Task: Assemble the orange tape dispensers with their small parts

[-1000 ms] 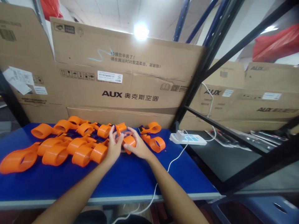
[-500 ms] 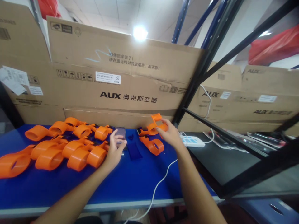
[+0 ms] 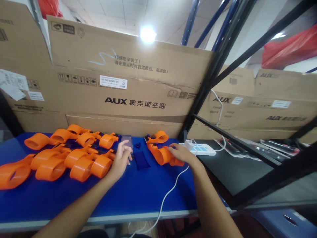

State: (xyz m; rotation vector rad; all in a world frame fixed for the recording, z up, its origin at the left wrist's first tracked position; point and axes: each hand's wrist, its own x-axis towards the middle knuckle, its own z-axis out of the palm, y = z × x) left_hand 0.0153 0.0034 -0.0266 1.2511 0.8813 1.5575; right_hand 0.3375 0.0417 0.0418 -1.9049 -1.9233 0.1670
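Note:
My left hand (image 3: pixel 122 159) hovers at the lower end of a phone (image 3: pixel 127 141) on the blue table, its fingers loosely bent and apart, holding nothing. Down on the table at the right, my right hand (image 3: pixel 182 154) has its fingers curled over an orange looped band (image 3: pixel 176 161); the exact grip is partly hidden. Beside it lie another orange loop (image 3: pixel 162 156) and, behind, an orange loop with a dark end (image 3: pixel 160 137). Between the hands are a flat dark blue piece (image 3: pixel 142 160) and a small dark blue bit (image 3: pixel 137 145).
Several orange looped bands (image 3: pixel 81 168) lie in rows on the left of the blue table (image 3: pixel 138 195). A white power strip (image 3: pixel 203 149) sits right of my right hand, and a white cable (image 3: pixel 163 200) crosses the front edge. Cardboard boxes (image 3: pixel 133 89) and a black rack post (image 3: pixel 205 86) stand behind.
My right hand has lowered an orange band from the air to the table, beside the other loops. My left hand has shifted slightly down and left, off the phone's screen.

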